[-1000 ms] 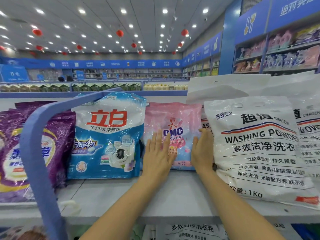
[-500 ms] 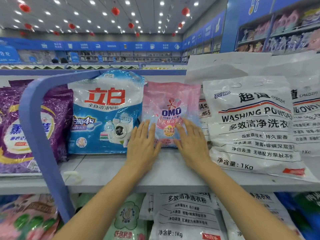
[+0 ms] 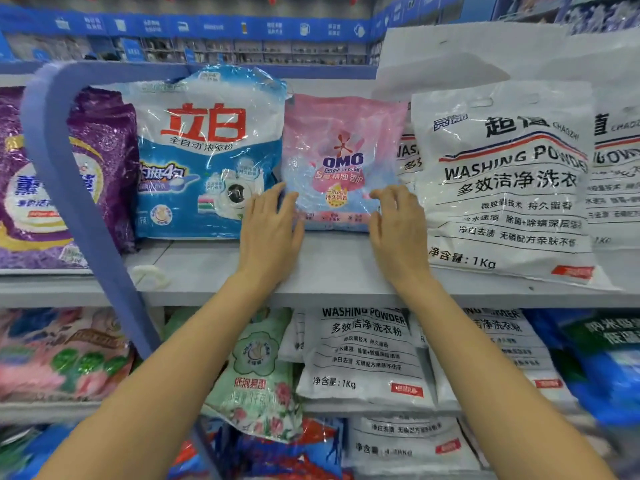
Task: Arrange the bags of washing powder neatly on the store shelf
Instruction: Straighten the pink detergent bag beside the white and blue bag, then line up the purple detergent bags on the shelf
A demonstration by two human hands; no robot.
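A pink OMO washing powder bag [image 3: 341, 157] stands upright at the back of the top shelf [image 3: 329, 268], between a blue-and-white bag [image 3: 207, 150] and a white "WASHING POWDER" 1 kg bag [image 3: 509, 181]. My left hand [image 3: 268, 230] rests flat at the pink bag's lower left corner, fingers apart, touching it. At its lower right corner sits my right hand [image 3: 398, 230], fingers slightly curled against the bag's edge. Neither hand grips the bag. A purple bag [image 3: 104, 161] stands at the far left.
A blue curved bar [image 3: 79, 188] crosses in front of the shelf on the left. The lower shelf holds a green floral bag [image 3: 258, 372], white bags [image 3: 363, 355], a pink-green bag [image 3: 62, 351] and blue bags [image 3: 609, 362]. More white bags stand behind on the right.
My hands moved from the pink bag's front to its two lower corners, further apart. The camera tilted down, so the lower shelves now show.
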